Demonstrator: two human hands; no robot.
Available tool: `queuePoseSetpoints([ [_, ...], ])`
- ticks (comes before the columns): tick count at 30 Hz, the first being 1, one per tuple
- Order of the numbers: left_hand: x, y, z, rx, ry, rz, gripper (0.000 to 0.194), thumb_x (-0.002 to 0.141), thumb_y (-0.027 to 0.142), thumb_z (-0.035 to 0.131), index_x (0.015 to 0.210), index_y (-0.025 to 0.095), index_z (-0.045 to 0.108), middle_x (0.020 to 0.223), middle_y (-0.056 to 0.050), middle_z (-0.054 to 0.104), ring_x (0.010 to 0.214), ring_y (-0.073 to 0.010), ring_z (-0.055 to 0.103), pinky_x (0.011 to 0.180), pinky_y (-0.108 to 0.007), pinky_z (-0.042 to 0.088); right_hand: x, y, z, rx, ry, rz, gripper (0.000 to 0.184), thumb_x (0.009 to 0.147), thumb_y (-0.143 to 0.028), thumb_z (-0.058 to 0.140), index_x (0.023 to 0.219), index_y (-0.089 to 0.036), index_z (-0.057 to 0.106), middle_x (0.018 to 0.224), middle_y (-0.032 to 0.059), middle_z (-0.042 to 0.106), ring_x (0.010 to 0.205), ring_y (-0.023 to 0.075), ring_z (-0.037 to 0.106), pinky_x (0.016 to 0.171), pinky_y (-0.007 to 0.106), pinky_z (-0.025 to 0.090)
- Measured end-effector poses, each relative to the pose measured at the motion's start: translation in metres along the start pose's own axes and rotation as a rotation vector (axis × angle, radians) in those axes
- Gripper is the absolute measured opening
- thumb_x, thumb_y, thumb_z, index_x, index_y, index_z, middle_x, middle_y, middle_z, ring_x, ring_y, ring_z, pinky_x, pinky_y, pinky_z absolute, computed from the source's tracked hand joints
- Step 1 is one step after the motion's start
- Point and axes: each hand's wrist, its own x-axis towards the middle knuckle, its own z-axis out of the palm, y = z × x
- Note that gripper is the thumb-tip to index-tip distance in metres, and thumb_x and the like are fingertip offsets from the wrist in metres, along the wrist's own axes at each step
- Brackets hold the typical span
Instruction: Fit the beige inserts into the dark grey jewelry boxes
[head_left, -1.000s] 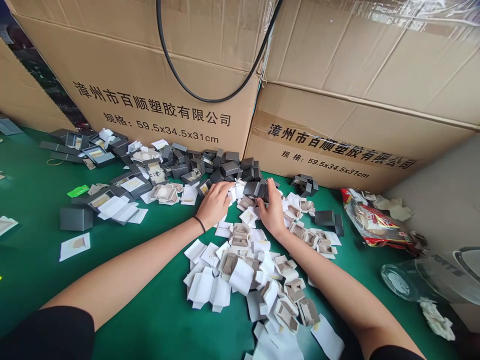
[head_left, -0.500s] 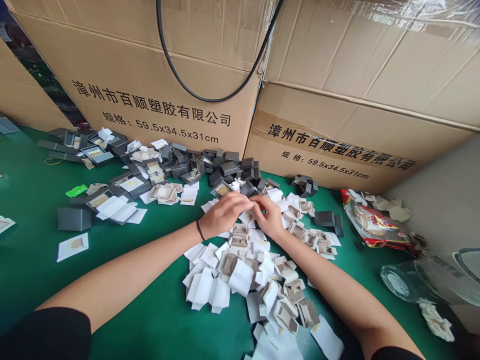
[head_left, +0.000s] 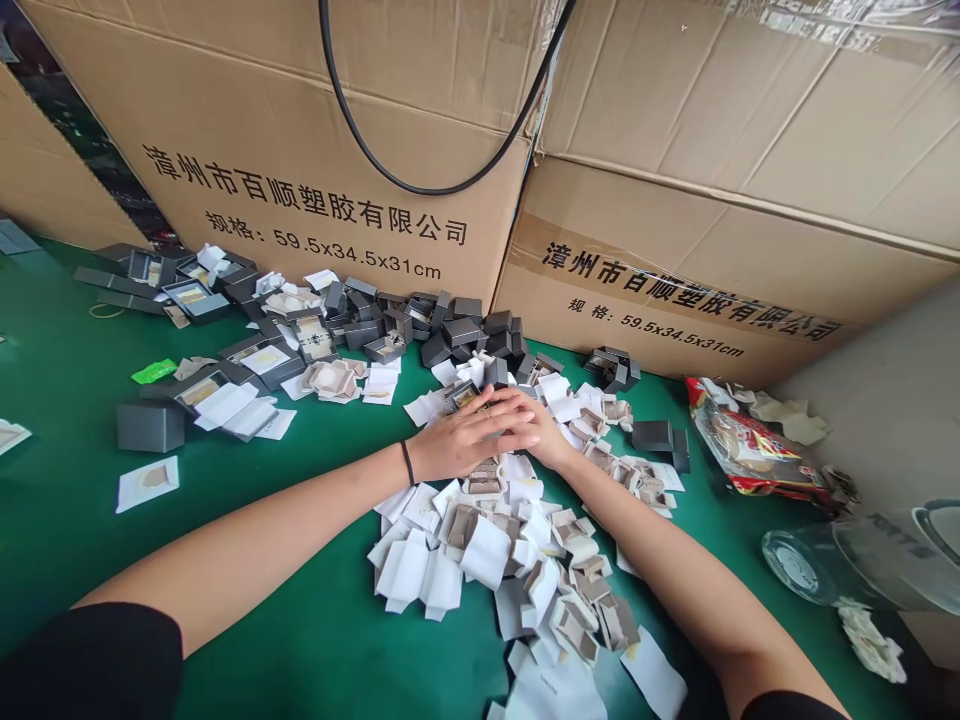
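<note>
My left hand (head_left: 466, 440) lies across the front of my right, fingers stretched out and a little apart. Behind it is my right hand (head_left: 551, 438); its fingers are mostly covered, so what they hold, if anything, is hidden. Just beyond the left fingers shows a small dark grey box (head_left: 461, 396) with a clear window; whether a hand touches it I cannot make out. Under and in front of both hands spreads a heap of folded white card inserts (head_left: 480, 555) with grey-brown insides.
Many dark grey boxes (head_left: 360, 334), some opened, are piled along the cardboard cartons (head_left: 322, 130). A black cable (head_left: 427, 190) hangs in front. On the right lie a red food packet (head_left: 761, 445) and a clear jar (head_left: 862, 555). A bright green wrapper (head_left: 154, 372) sits left on the green table.
My left hand has slid right and slightly down, and its fingers have spread over my right hand. The windowed box beyond them has shifted right and down.
</note>
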Motion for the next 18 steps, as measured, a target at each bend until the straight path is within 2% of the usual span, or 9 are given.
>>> queuePoseSetpoints([
  [2, 0.001, -0.001, 0.000, 0.021, -0.008, -0.019, 0.057, 0.082, 0.003, 0.045, 0.132, 0.028, 0.039, 0.140, -0.008, 0.041, 0.135, -0.0227, 0.028, 0.111, -0.054, 0.021, 0.001, 0.002, 0.001, 0.056, 0.044, 0.018, 0.019, 0.073, -0.036, 0.059, 0.085, -0.021, 0.056, 0.085, 0.0016, 0.063, 0.081, 0.0180, 0.061, 0.068, 0.033, 0.052],
  [6, 0.001, -0.001, -0.001, 0.032, -0.065, 0.035, 0.063, 0.079, 0.001, 0.046, 0.133, 0.031, 0.037, 0.140, -0.005, 0.042, 0.134, -0.0218, 0.030, 0.112, -0.054, 0.017, 0.001, -0.002, 0.002, 0.140, 0.046, 0.039, 0.020, 0.072, -0.036, 0.061, 0.080, -0.021, 0.050, 0.069, -0.0030, 0.055, 0.060, 0.0122, 0.054, 0.057, 0.027, 0.047],
  [8, 0.001, 0.001, -0.001, 0.035, -0.075, 0.045, 0.061, 0.081, 0.005, 0.046, 0.135, 0.031, 0.035, 0.140, -0.005, 0.041, 0.135, -0.0219, 0.028, 0.111, -0.056, 0.012, 0.000, -0.005, 0.004, 0.148, 0.051, 0.045, 0.022, 0.070, -0.036, 0.063, 0.078, -0.021, 0.048, 0.063, -0.0052, 0.051, 0.054, 0.0098, 0.049, 0.053, 0.025, 0.044],
  [10, -0.001, 0.002, 0.000, 0.020, -0.050, -0.004, 0.055, 0.084, 0.016, 0.048, 0.136, 0.031, 0.033, 0.143, -0.007, 0.037, 0.137, -0.0249, 0.022, 0.110, -0.058, 0.013, 0.001, -0.006, 0.005, 0.169, 0.099, 0.063, 0.023, 0.069, -0.035, 0.063, 0.078, -0.021, 0.046, 0.060, -0.0063, 0.050, 0.050, 0.0087, 0.045, 0.050, 0.022, 0.041],
  [12, -0.002, 0.001, 0.001, -0.005, 0.031, -0.104, 0.056, 0.084, 0.032, 0.051, 0.137, 0.029, 0.031, 0.146, -0.010, 0.030, 0.139, -0.0296, 0.014, 0.109, -0.059, 0.015, 0.001, -0.006, 0.006, 0.190, 0.185, 0.092, 0.023, 0.069, -0.034, 0.062, 0.079, -0.022, 0.044, 0.058, -0.0069, 0.049, 0.048, 0.0081, 0.043, 0.045, 0.020, 0.037],
  [15, -0.004, -0.005, 0.004, -0.056, 0.284, -0.309, 0.062, 0.084, 0.042, 0.049, 0.139, 0.025, 0.025, 0.149, -0.013, 0.022, 0.139, -0.0316, 0.012, 0.108, -0.058, 0.017, 0.003, -0.002, 0.007, 0.223, 0.289, 0.127, 0.022, 0.068, -0.032, 0.060, 0.080, -0.022, 0.043, 0.057, -0.0076, 0.048, 0.044, 0.0070, 0.037, 0.040, 0.018, 0.030],
  [17, -0.004, -0.011, 0.006, -0.183, 0.396, -0.447, 0.061, 0.085, 0.039, 0.048, 0.139, 0.023, 0.024, 0.145, -0.014, 0.029, 0.135, -0.0289, 0.027, 0.107, -0.050, 0.029, 0.003, 0.001, 0.006, 0.240, 0.295, 0.124, 0.023, 0.068, -0.031, 0.061, 0.079, -0.022, 0.044, 0.059, -0.0072, 0.050, 0.044, 0.0065, 0.036, 0.040, 0.018, 0.029],
  [18, -0.005, -0.014, 0.006, -0.280, 0.392, -0.509, 0.059, 0.085, 0.039, 0.048, 0.138, 0.021, 0.027, 0.140, -0.015, 0.038, 0.128, -0.0270, 0.039, 0.102, -0.045, 0.038, 0.003, 0.002, 0.006, 0.238, 0.275, 0.116, 0.023, 0.068, -0.032, 0.062, 0.079, -0.022, 0.045, 0.061, -0.0066, 0.051, 0.045, 0.0066, 0.037, 0.041, 0.019, 0.030],
])
